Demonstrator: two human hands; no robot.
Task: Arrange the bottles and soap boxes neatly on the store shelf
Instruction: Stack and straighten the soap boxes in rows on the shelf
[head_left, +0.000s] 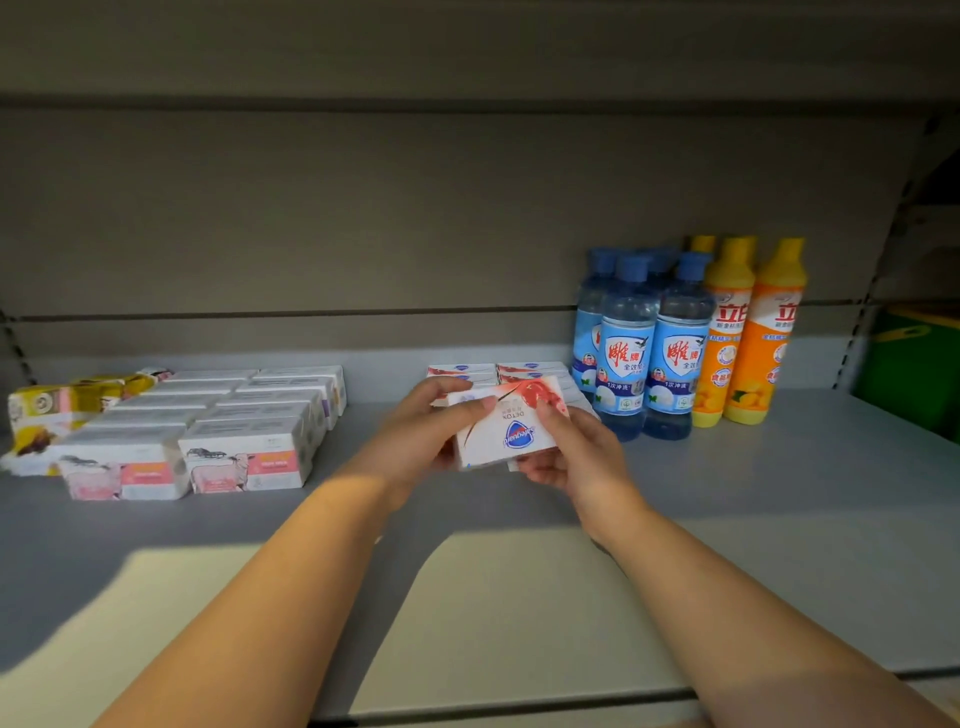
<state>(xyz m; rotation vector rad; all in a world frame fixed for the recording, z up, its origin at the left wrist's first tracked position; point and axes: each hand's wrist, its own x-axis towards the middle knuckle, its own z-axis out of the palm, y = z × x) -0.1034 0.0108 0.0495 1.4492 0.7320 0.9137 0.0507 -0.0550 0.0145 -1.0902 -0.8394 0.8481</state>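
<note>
I see both hands at the centre of the frame, holding one white soap box (506, 428) with a red flower and a blue badge, tilted and lifted above the shelf (810, 499). My left hand (415, 436) grips its left end, thumb on top. My right hand (576, 457) pinches its right end, fingers curled underneath.

Just behind the box, more red-and-white soap boxes (530, 370) lie in rows against the back panel (363, 218). The blue bottles (626, 353) stand just right of them, touching the orange bottles (753, 338) further right.

At left, the pink-and-white boxes (244, 449) form tidy rows, with yellow packs (62, 410) leaning at the far left edge. Bare shelf lies between those rows and my hands, and along the front lip at the bottom.
</note>
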